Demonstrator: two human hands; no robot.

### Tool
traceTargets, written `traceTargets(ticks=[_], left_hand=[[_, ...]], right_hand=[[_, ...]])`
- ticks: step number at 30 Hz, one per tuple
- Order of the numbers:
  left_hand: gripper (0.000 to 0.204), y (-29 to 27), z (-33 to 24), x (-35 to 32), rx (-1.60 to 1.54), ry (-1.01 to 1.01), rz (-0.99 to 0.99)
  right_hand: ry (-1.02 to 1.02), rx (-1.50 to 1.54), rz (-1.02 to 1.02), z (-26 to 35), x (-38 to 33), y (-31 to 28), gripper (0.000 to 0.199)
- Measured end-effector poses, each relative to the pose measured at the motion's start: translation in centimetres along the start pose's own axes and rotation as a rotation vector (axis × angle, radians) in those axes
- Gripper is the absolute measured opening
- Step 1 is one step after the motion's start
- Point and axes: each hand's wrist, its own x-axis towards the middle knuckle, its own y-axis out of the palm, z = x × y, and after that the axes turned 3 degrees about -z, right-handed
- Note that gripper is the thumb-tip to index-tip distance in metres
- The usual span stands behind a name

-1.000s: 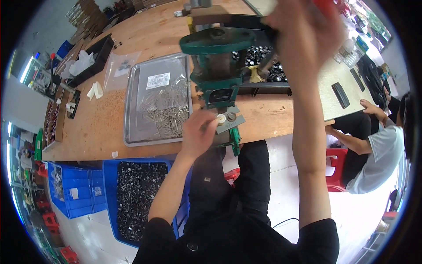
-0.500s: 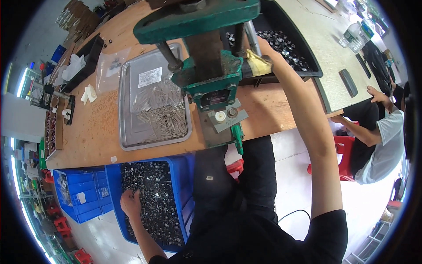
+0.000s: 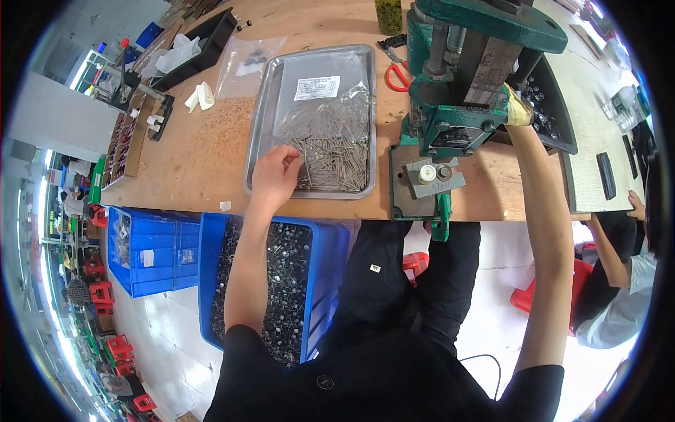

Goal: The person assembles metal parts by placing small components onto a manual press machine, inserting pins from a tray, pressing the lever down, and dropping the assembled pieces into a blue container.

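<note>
My left hand [image 3: 276, 174] is over the near left part of a grey metal tray [image 3: 254, 158]. Its thumb and fingers are pinched together at a thin metal pin, beside a heap of loose pins [image 3: 336, 165]. From the lower right, my right forearm [image 3: 541, 197] reaches up beside a green bench press [image 3: 457, 119]. A yellow-wrapped part [image 3: 519, 109] of the press hides my right hand and its fingers. Under the press head, a metal plate [image 3: 436, 184] bears a white round piece [image 3: 427, 174] and a dark metal one [image 3: 444, 171].
A blue crate [image 3: 329, 246] full of dark-headed pins stands below the table edge, with another blue bin [image 3: 156, 250] to its left. Behind the press is a black bin [image 3: 568, 141] of round caps. Red-handled scissors [image 3: 398, 77] lie left of the press. A seated person [image 3: 619, 295] is at right.
My left hand has risen from the blue crate to the pins in the tray. My right hand has gone from the black bin area to behind the yellow-wrapped part. The view has shifted left.
</note>
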Motion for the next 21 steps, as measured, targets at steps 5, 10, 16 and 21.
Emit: traceTargets(ticks=[5, 10, 16, 21], left_hand=[[0.012, 1.2, 0.4, 1.3, 0.250, 0.051, 0.075], [0.010, 1.4, 0.4, 2.0, 0.224, 0.062, 0.111], [0.004, 0.1, 1.2, 1.5, -0.425, -0.150, -0.076], [0.014, 3.7, -7.2, -0.4, -0.792, -0.002, -0.105]], right_hand=[[0.090, -0.084, -0.074, 0.8, -0.3, -0.3, 0.039], [0.122, 0.537, -0.190, 1.1, -3.1, -2.6, 0.032], [0.026, 0.641, -0.224, 10.5, -11.7, -5.9, 0.019], [-0.256, 0.470, -0.193, 15.2, -18.8, -1.9, 0.019]])
